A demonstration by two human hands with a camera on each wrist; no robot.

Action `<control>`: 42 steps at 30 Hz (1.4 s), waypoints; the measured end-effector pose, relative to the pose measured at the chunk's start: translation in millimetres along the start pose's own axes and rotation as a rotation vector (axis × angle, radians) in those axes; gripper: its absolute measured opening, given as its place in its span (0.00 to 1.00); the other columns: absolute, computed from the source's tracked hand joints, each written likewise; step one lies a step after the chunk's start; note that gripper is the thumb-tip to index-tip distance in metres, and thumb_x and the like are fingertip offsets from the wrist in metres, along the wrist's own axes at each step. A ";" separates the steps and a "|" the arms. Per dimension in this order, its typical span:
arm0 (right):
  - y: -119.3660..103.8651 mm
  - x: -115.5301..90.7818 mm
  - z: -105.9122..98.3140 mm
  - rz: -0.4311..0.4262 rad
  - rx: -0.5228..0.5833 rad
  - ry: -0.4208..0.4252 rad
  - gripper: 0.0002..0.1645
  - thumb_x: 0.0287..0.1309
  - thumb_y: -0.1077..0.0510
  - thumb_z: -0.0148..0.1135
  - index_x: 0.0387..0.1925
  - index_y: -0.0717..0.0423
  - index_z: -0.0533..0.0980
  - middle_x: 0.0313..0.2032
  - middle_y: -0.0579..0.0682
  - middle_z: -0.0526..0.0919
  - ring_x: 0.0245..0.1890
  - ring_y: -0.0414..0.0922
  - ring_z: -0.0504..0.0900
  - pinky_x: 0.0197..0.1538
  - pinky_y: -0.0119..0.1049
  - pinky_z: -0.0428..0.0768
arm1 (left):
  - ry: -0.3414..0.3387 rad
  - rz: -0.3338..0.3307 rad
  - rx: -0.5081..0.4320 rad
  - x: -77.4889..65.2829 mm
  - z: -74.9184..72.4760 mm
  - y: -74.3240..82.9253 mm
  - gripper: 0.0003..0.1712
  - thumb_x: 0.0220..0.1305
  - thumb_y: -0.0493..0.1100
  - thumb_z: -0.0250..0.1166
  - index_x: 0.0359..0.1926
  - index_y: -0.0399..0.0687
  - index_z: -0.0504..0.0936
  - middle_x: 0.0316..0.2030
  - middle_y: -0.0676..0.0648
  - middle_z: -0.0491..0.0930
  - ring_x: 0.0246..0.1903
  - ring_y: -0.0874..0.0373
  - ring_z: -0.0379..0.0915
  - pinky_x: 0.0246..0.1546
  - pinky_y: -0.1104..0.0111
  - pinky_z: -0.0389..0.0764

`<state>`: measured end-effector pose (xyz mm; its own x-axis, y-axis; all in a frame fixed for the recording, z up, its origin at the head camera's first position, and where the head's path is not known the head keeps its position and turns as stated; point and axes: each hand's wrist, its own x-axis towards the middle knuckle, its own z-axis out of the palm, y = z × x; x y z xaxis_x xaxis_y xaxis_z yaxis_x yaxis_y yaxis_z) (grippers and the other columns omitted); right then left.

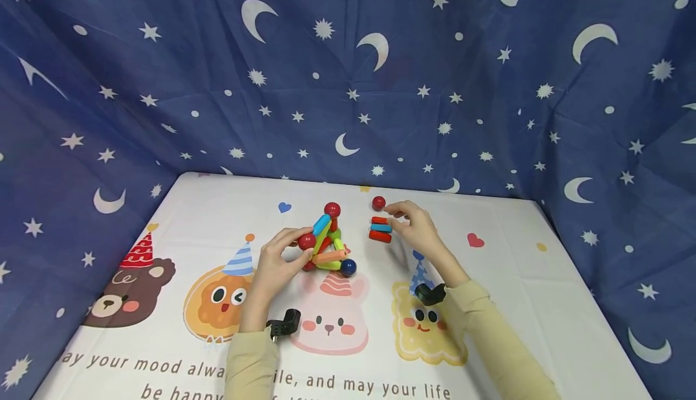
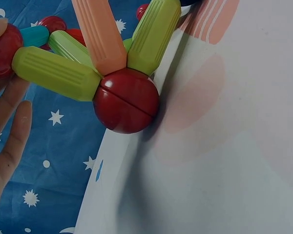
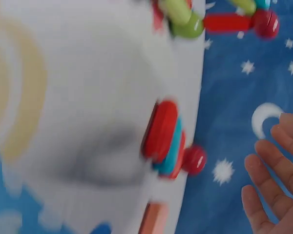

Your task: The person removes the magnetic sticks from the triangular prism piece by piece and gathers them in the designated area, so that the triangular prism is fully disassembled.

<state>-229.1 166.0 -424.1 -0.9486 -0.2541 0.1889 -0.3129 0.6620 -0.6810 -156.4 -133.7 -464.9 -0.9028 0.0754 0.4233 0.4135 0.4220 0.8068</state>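
Note:
My left hand (image 1: pixel 278 264) pinches a red ball (image 1: pixel 307 241) at the near-left corner of a frame built from magnetic sticks and balls. In the left wrist view, a yellow-green stick (image 2: pixel 58 73) joins that ball to a lower red ball (image 2: pixel 127 101), from which an orange stick (image 2: pixel 101 36) rises. A dark blue ball (image 1: pixel 348 267) forms the frame's right corner. My right hand (image 1: pixel 417 229) holds nothing, its fingers spread loosely beside a loose red ball (image 1: pixel 379 203) and a row of red and blue sticks (image 1: pixel 380 228).
An orange stick (image 3: pixel 154 218) lies near the loose sticks in the right wrist view. The white tablecloth (image 1: pixel 505 303) carries printed cartoon figures and lettering. A blue curtain (image 1: pixel 348 116) with moons and stars stands behind the table.

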 end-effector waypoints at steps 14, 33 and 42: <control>-62.8 -26.7 51.4 -0.126 0.033 -0.105 0.20 0.59 0.48 0.64 0.50 0.51 0.79 0.47 0.50 0.83 0.49 0.46 0.79 0.54 0.49 0.79 | 0.010 0.024 0.015 0.6 -0.2 1.9 0.24 0.55 0.37 0.70 0.55 0.53 0.81 0.48 0.50 0.81 0.45 0.58 0.77 0.48 0.56 0.82; -89.5 -35.7 114.7 -0.592 -0.842 0.162 0.08 0.54 0.49 0.67 0.31 0.48 0.82 0.33 0.43 0.85 0.36 0.42 0.79 0.41 0.34 0.73 | 0.028 0.037 0.020 0.9 -2.3 0.7 0.24 0.56 0.37 0.70 0.56 0.52 0.81 0.48 0.50 0.82 0.44 0.62 0.76 0.47 0.62 0.81; -91.7 -33.1 129.1 -0.532 -0.922 0.093 0.09 0.57 0.49 0.65 0.34 0.48 0.82 0.29 0.42 0.84 0.32 0.41 0.80 0.39 0.33 0.74 | 0.037 0.033 0.033 1.6 -2.0 -1.4 0.24 0.56 0.37 0.70 0.55 0.52 0.81 0.48 0.50 0.82 0.43 0.61 0.76 0.47 0.68 0.80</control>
<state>-162.8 22.7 -459.2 -0.6673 -0.6380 0.3842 -0.5657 0.7698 0.2956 -158.2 -136.0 -464.5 -0.8833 0.0563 0.4653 0.4385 0.4498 0.7780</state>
